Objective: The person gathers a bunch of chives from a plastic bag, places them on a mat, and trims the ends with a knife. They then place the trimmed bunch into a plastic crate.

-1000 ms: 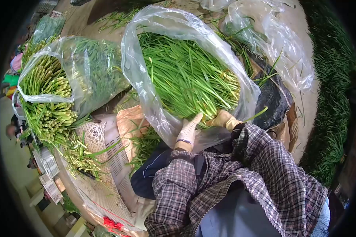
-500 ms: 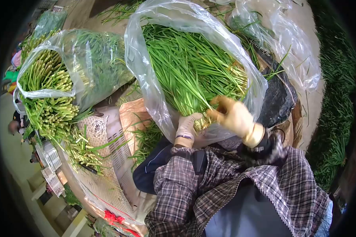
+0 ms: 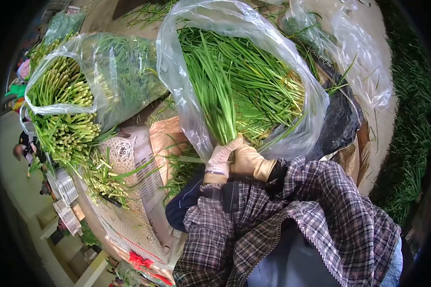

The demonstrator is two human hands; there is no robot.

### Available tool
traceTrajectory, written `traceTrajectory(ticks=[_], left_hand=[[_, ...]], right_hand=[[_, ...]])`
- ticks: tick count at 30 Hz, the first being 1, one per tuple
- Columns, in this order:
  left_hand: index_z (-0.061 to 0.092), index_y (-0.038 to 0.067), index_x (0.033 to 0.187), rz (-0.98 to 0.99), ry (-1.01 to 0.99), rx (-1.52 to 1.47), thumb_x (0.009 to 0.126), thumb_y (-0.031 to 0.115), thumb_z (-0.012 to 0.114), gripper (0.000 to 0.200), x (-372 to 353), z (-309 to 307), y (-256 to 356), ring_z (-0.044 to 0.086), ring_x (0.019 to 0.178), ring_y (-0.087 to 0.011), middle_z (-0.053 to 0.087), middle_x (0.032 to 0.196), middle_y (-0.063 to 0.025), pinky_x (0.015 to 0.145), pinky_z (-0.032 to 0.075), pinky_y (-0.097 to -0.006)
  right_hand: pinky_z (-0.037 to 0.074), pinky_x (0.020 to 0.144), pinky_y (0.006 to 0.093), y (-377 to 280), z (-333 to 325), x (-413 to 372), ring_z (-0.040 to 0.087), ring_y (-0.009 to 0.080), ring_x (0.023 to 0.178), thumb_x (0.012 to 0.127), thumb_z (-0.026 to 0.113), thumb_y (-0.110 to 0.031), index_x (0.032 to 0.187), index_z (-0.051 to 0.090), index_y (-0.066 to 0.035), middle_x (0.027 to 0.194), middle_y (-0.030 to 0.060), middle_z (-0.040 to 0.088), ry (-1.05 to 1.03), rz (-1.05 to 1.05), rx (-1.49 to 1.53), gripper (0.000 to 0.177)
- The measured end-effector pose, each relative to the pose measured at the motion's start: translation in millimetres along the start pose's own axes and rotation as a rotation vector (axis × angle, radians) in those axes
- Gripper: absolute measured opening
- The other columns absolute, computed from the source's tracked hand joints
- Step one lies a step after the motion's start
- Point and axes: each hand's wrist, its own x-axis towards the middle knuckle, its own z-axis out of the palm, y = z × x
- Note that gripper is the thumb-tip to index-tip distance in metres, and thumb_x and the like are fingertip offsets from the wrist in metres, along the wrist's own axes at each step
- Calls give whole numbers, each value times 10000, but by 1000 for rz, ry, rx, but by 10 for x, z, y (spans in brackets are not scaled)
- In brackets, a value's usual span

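Observation:
A bunch of chives (image 3: 220, 100), long flat green leaves, stands tilted over the open mouth of a clear plastic bag (image 3: 170, 62). My left hand (image 3: 218, 160), in a pale glove, is closed around the bunch's lower end. Pressed against it from the right, my right hand (image 3: 250, 161) wears a yellowish glove and is closed on the same lower end. Both hands hide the stalk ends. More chives (image 3: 265, 71) lie inside the bag behind the bunch, their pale ends toward the right.
To the left, another clear bag (image 3: 124, 62) holds many stalks, with cut ends (image 3: 72, 119) spilling out. Loose stalks (image 3: 108, 177) lie on a patterned cover (image 3: 122, 148). Dark plastic (image 3: 337, 119) and crumpled clear plastic (image 3: 359, 52) are at right. Greens (image 3: 402, 119) line the far right.
My right hand has come down and left to meet my left hand at the bunch's base. The bunch has swung more upright and its leaves are gathered closer together.

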Motion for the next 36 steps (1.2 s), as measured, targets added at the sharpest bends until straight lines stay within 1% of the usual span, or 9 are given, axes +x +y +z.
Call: traceTrajectory(ticks=[1,6,8,11,15,18,22,29,36], left_hand=[[693,2,1076,5,24,-6,784,247,812,399,60,-40,-45,654,838,-199,704,956,-89,790,520,-333],[694,15,1012,-49,186,25,760,214,796,338,78,32,-53,656,757,-214,702,879,-76,704,528,-333],[694,39,1020,93,153,-20,747,228,802,349,97,49,-131,640,731,-207,688,871,-50,681,516,-321],[690,27,1020,110,135,17,752,211,800,344,-136,215,44,636,745,-200,687,902,-53,686,517,-316],[670,17,1029,60,-115,-191,815,161,749,269,-439,442,-5,662,727,-200,689,886,-79,651,554,-315],[659,29,1028,73,-222,-240,854,185,730,244,-856,642,-243,654,672,-180,673,822,-57,597,541,-292],[656,32,1020,2,-406,-250,874,194,705,223,-766,655,-557,643,674,-159,666,808,-41,603,518,-290],[567,-2,1151,747,-374,-19,701,18,738,482,-1301,1006,-559,576,917,-163,648,1006,-54,784,495,-322],[530,24,1244,1041,-89,72,736,75,778,568,-2524,203,32,596,997,-132,653,1073,-48,840,500,-302]], right_hand=[[532,761,435,-269,-260,-53,683,371,830,719,721,-266,1018,569,111,846,277,657,-196,95,-132,504],[525,825,434,-361,-620,-221,671,398,929,726,757,-345,1231,471,74,979,272,666,-152,-94,68,716],[529,860,407,-391,-1052,-160,669,381,987,761,775,-376,1284,499,44,1054,261,674,-385,32,105,725],[529,899,344,101,-1144,-109,673,279,1028,865,721,-453,1338,505,80,1144,231,677,-90,199,511,745],[488,902,319,-171,-1324,-136,628,257,996,786,730,-626,1359,460,119,1155,264,637,-120,333,308,978],[485,899,301,-368,-1485,-377,637,185,999,936,628,-483,1284,558,48,1147,136,671,-395,219,850,639],[493,944,343,-123,-1347,-684,641,208,1039,990,566,-405,1300,568,-27,1180,110,666,-332,423,1180,489],[489,965,391,-866,-1594,-1321,609,270,1101,807,780,-368,1403,418,-14,1249,137,603,-24,-83,914,781],[514,870,349,-2743,-1331,-1229,635,219,983,741,809,-203,1289,517,28,1115,102,643,-366,-462,582,663]])
